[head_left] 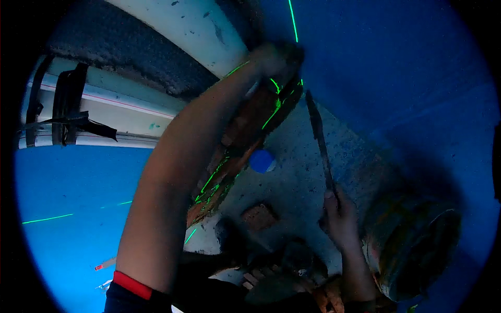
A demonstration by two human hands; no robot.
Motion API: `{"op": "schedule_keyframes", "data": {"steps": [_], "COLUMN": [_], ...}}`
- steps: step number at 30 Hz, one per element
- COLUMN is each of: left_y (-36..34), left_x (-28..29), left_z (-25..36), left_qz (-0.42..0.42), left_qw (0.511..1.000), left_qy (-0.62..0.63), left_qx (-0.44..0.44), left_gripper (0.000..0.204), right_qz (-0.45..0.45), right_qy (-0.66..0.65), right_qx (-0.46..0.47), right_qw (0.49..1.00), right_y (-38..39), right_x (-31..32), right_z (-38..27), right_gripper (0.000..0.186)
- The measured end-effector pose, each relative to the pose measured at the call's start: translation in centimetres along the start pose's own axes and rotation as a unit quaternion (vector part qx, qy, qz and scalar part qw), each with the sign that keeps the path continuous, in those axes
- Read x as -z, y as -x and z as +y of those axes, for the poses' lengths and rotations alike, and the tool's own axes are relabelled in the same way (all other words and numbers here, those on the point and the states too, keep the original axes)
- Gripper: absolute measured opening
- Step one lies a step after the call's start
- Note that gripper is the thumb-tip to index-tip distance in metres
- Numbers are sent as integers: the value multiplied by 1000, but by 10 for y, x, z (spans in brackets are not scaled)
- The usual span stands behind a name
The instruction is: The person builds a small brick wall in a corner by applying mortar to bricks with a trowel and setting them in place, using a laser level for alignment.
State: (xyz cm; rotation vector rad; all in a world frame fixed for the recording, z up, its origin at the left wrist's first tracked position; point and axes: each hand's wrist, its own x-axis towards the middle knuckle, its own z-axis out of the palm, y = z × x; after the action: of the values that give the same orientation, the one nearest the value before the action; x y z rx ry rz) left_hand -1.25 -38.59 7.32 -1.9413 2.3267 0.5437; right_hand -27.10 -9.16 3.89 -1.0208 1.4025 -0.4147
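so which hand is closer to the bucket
Right. The right hand, holding a long flat blade, sits just beside the bucket; the left hand is up high on a brick.

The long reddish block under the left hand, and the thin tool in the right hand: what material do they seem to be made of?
The long reddish block looks like fired clay brick or rough worn wood: its surface is coarse, matte and chipped. The left hand grips its upper end. The thin tool, held by the right hand, looks like dark, dull metal, a narrow flat blade, possibly crusted with mortar; the blur leaves this uncertain.
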Motion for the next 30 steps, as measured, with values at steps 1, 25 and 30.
{"op": "schedule_keyframes", "data": {"steps": [1,25,30], "left_y": [-2,1,13], "left_x": [-1,-26,-8], "left_z": [-2,-32,-27], "left_qz": [-12,77,50], "left_qw": [997,996,968], "left_qy": [-80,31,-181], "left_qx": [-9,-12,-169], "left_gripper": [46,47,45], "right_qz": [13,114,132], "right_qy": [7,109,192], "right_qx": [23,195,207], "right_qw": [1000,968,950], "right_y": [0,-4,-28], "right_x": [0,20,22], "right_z": [0,-116,-105], "right_gripper": [41,38,37]}}
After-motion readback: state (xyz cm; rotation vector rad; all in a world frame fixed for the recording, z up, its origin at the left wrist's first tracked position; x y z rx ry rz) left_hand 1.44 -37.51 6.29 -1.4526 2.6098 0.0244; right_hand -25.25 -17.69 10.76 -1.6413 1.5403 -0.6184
